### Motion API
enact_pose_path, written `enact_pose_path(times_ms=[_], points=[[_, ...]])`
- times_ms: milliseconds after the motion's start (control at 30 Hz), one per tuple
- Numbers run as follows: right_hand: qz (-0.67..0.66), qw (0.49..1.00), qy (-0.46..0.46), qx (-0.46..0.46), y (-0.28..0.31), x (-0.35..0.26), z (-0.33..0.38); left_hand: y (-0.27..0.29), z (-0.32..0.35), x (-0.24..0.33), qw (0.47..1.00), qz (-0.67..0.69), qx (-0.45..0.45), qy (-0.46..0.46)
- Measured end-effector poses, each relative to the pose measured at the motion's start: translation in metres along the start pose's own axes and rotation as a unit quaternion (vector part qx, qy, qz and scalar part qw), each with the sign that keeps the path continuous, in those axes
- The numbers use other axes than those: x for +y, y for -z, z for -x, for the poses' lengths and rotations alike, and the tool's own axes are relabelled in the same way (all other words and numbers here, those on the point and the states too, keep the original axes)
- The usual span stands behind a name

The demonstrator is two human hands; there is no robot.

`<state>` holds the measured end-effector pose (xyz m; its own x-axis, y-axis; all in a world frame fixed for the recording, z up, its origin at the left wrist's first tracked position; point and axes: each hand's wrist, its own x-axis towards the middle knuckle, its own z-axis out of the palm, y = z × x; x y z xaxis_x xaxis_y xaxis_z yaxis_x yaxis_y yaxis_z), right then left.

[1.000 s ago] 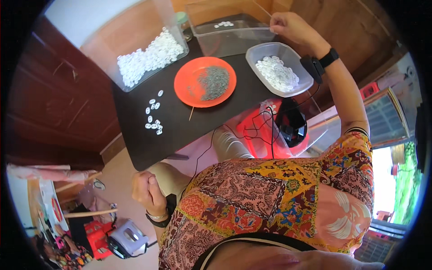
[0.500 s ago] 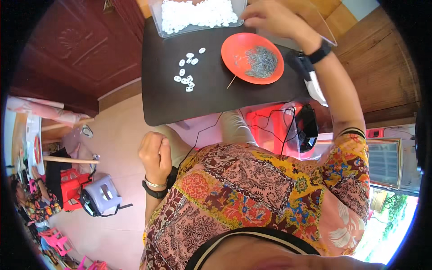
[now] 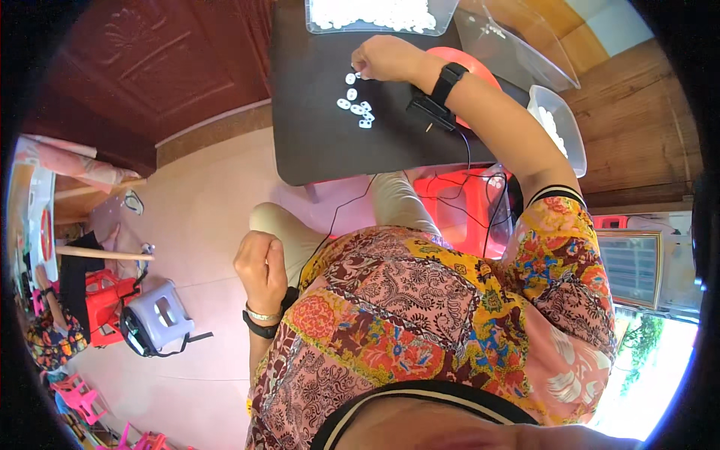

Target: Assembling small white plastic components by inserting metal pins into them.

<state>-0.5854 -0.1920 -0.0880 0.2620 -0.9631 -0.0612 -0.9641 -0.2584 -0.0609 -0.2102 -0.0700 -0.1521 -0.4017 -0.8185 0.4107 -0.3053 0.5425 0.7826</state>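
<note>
My right hand (image 3: 391, 58) reaches over the dark table (image 3: 315, 150), fingertips pinched together at the far end of a loose group of small white pieces. These white two-holed pieces (image 3: 352, 94) are partly oval and partly squarish; whatever is between the fingertips is too small to make out. Behind my right forearm, the red plate (image 3: 469, 61) is mostly covered, and its contents are hidden. My left hand (image 3: 261, 266) is closed in a fist beside my knee, thumb on top; anything inside it is hidden.
A clear box (image 3: 442, 22) heaped with white pieces stands at the far edge. A transparent lid (image 3: 517, 46) and another clear container (image 3: 574, 135) lie to the right. Cables hang near a red stool (image 3: 454, 196). On the left are a lavender stool (image 3: 176, 319) and another person.
My right hand has moved left and nearer, from beside the box of white pieces to the loose ones. My left hand stays closed. The view has shifted, so the table appears farther right.
</note>
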Motion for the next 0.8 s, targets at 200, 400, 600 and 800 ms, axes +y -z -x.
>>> enact_pose_path(times_ms=[200,400,600,800], points=[[0.021,0.999,-0.033,0.003,-0.002,-0.003,-0.007,0.002,0.005,-0.013,0.999,0.016,0.020,0.035],[-0.035,0.996,0.028,0.072,0.006,0.003,0.008,-0.012,-0.028,-0.001,0.997,0.064,-0.004,0.048],[-0.259,0.954,0.121,0.089,0.025,-0.078,0.074,-0.045,-0.062,0.026,0.971,0.231,-0.030,0.062],[-0.384,0.916,0.053,0.104,-0.001,-0.128,0.119,-0.071,-0.065,0.035,0.909,0.342,-0.186,0.151]])
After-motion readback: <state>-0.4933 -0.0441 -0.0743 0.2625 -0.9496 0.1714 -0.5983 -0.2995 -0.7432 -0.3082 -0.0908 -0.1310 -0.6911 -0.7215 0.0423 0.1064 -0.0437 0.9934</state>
